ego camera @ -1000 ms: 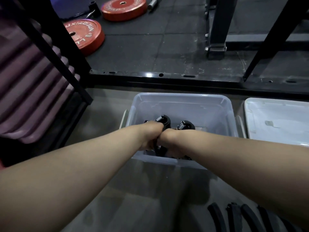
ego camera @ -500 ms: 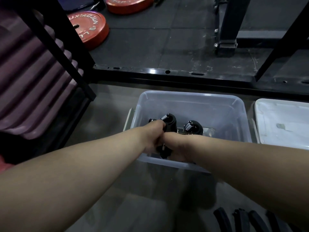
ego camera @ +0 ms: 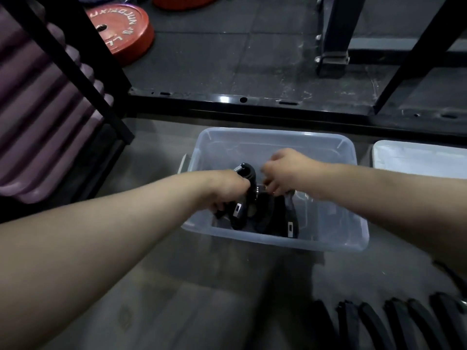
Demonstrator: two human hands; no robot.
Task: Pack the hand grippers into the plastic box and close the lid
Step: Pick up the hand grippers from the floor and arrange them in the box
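A black hand gripper (ego camera: 246, 190) stands nearly upright inside the plastic box (ego camera: 275, 239), its long axis running from the rounded top with a silver spring coil, which points up and away from the camera, down to the handles that reach toward the box floor and the near wall. A small pale label sits on the lower part of one handle. The left hand (ego camera: 227, 189) is closed around the left side of this gripper, fingers wrapped over a handle. Just to its right a second hand gripper (ego camera: 290, 221) lies lower in the box, handles slanting toward the near wall, one of them also with a small pale label. The right hand (ego camera: 285, 170) hovers over it with its fingers curled downward; it is blurred, so I cannot tell whether it grips anything.

The box is clear and rectangular, open at the top, and sits on the grey floor (ego camera: 156, 299) with its long side across the view. To its right, near but apart, lies a pale lid (ego camera: 419, 157). At the lower right of the floor a row of more black handles (ego camera: 394, 322) shows, partly cut off by the edge. Beyond the box run a black metal frame rail (ego camera: 252, 101) and dark rubber mats. A red weight plate (ego camera: 121, 34) lies flat at the upper left, beside purple rolled mats (ego camera: 38, 117).
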